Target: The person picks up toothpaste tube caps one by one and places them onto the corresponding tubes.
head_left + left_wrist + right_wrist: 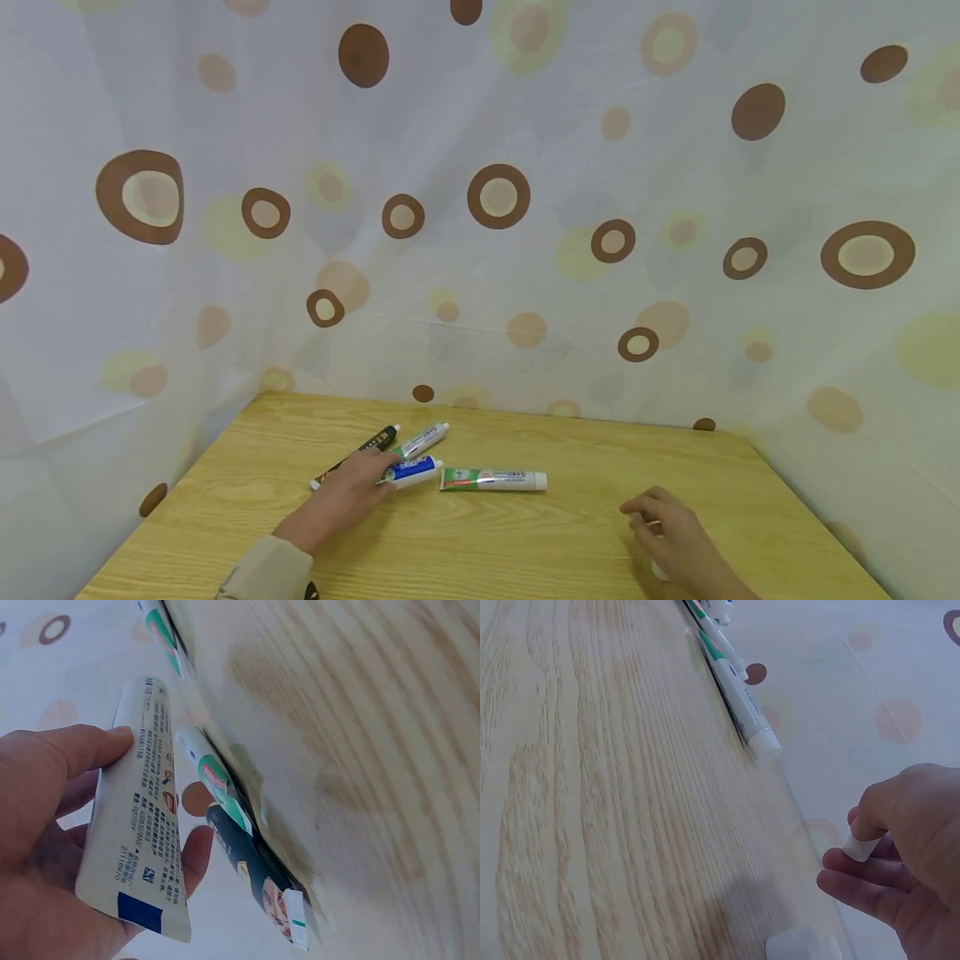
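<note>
My left hand (347, 493) grips a blue and white toothpaste tube (412, 471). In the left wrist view the printed back of that toothpaste tube (146, 825) faces the camera, thumb on one side and fingers on the other, held above the wooden surface. A small white cap (860, 846) is pinched between the thumb and fingers of my right hand (907, 840), raised over the table's right part. Below that hand (675, 533) sits another white object (802, 946), cut off by the right wrist view's lower edge, so its kind is unclear.
A black toothpaste tube (382, 437) and a green and white one (426, 437) lie beyond my left hand. Another green and white tube (495, 480) lies mid-table, its white cap end rightward. A dotted curtain (525, 275) hangs behind the wooden table (480, 542).
</note>
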The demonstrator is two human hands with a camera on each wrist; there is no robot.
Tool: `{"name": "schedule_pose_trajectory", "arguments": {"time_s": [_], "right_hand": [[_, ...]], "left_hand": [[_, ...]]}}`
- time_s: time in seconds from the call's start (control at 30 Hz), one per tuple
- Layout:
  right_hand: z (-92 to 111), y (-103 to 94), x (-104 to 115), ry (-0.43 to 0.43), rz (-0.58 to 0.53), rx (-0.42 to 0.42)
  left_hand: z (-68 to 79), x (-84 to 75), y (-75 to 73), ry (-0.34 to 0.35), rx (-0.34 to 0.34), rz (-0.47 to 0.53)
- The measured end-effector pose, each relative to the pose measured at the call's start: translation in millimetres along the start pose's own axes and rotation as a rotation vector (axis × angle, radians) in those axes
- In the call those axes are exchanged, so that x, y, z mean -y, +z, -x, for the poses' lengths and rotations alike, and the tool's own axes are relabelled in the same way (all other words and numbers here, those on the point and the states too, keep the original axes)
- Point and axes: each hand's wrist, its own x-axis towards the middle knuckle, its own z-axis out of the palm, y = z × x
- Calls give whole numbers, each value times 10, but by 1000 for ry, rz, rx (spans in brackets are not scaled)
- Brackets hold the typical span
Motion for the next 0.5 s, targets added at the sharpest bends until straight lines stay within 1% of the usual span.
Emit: {"name": "schedule_pose_trajectory", "arguments": {"time_s": [0.07,0.13,0.2,0.3,0.43,0.5], "right_hand": [[-16,27,26,-34,-5,-29],[-33,48,64,-35,-13,-42],[-52,63,108,-6,-20,-43],[-83,96,164,40,-34,-71],[-136,156,214,109,-72,-100],[-161,190,238,142,-88,-101]], "left_hand": [[-8,-30,-5,17,-2,-28],[-13,-56,-4,48,-15,-67],[-17,-81,-8,90,-34,-95],[-23,-128,-17,124,-54,-100],[-43,-202,-26,123,-59,-56],[-58,-238,-25,123,-54,-35]]}}
